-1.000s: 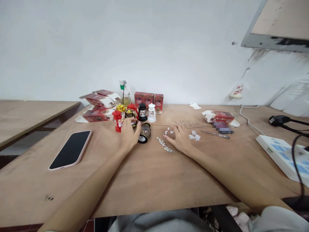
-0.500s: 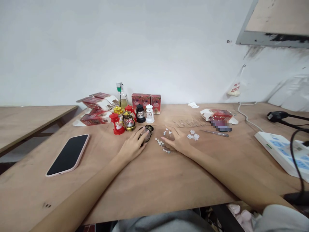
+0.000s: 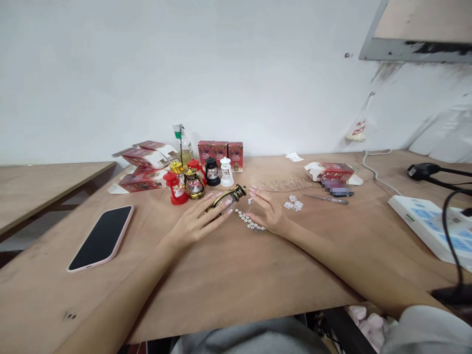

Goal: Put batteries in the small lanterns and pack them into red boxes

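Observation:
My left hand is wrapped over a small bronze-and-black lantern, which lies tilted with its top pointing right. The hand's fingers partly cover the lantern's clear middle. My right hand is beside the lantern's top, its thumb and fingers apart in a loose curve. Between that thumb and fingers a tiny white piece with a thin stem shows; whether it touches the hand is unclear. Small round silver discs lie in rows below the hands, some hidden by my right hand.
Upright lanterns in red, bronze, black and white stand behind my left hand. Red boxes are at the wall. White pieces, thin wires, a screwdriver and a power strip lie right; a phone left.
My left hand has lifted and tilted the bronze lantern, its top now pointing up and right toward my right hand. My right hand's fingers have risen slightly and curve more.

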### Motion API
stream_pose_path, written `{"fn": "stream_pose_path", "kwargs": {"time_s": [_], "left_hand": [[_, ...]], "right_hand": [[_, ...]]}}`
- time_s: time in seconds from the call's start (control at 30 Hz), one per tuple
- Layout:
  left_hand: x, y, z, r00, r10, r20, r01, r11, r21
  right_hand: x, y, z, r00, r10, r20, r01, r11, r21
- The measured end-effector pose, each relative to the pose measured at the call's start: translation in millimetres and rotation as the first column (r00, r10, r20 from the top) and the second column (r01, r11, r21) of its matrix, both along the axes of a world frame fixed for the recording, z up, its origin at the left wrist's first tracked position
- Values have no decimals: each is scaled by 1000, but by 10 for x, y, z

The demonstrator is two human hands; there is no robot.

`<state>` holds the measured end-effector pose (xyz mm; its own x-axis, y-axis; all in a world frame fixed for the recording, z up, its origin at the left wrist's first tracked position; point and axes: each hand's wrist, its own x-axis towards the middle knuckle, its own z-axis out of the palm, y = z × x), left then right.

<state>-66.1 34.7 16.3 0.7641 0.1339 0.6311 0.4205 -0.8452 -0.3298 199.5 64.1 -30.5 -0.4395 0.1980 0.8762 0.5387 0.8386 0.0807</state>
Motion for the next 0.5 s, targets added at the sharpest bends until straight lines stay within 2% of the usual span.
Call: {"fn": "stream_pose_path", "kwargs": {"time_s": [0.17, 0.23, 0.37, 0.5], "left_hand": [[6, -4, -6, 996, -92, 3, 92, 991, -99], [32, -14, -31, 991, -81, 104, 94, 987, -133], [99, -43, -45, 927, 49, 372, 69, 953, -295], [136, -64, -3, 824, 119, 554, 172, 879, -444]], "right_hand": [[20, 3, -27, 999, 40, -37, -42, 998, -46], [21, -3, -16, 999, 34, -31, -35, 999, -35], [19, -19, 15, 1000, 10, 4, -10, 1000, -20], [25, -24, 16, 1000, -13, 24, 15, 993, -118]]}}
